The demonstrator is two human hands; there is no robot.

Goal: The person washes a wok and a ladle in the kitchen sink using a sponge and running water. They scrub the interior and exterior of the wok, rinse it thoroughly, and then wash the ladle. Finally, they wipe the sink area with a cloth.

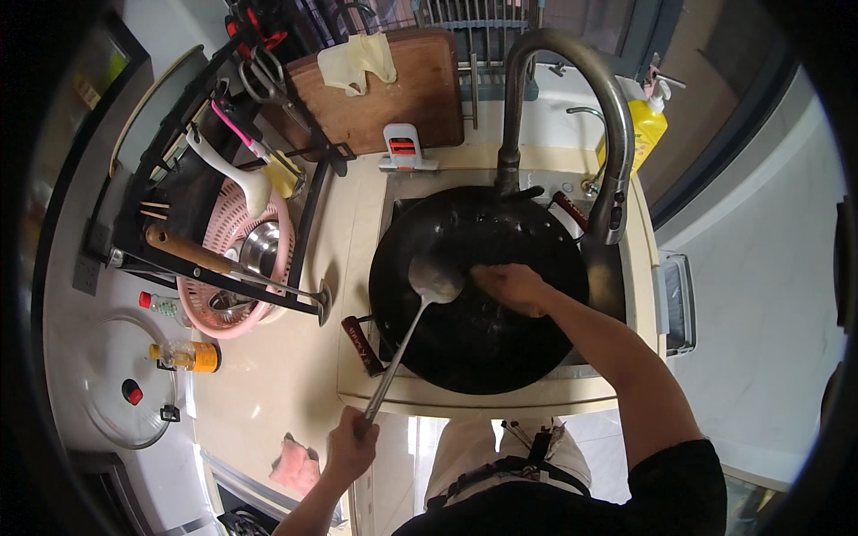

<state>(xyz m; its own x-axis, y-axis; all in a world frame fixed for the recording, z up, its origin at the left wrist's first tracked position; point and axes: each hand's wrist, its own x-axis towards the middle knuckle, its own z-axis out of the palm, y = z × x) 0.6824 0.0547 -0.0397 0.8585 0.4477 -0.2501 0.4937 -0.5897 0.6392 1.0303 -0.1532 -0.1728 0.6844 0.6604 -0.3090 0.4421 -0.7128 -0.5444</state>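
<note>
A large black wok (469, 348) with red-brown side handles sits over the sink (409, 175). My left hand (352, 445) is closed around the end of a long metal wok ladle (397, 362), at the counter's front edge. The head of the ladle (436, 280) is above the inside of the wok. My right hand (516, 289) is over the wok, just right of the ladle head. Its fingertips are blurred and brownish, so I cannot tell whether they hold something small. A curved metal faucet (513, 120) arches behind the wok, its spout at the right.
Left, a black rack (315, 221) carries hanging utensils beside a pink plastic basket (288, 254). A wooden cutting board (415, 94) with a pale glove leans behind. A glass lid (127, 362), bottles and a pink cloth (295, 465) are at left; a yellow pump bottle (647, 134) stands right.
</note>
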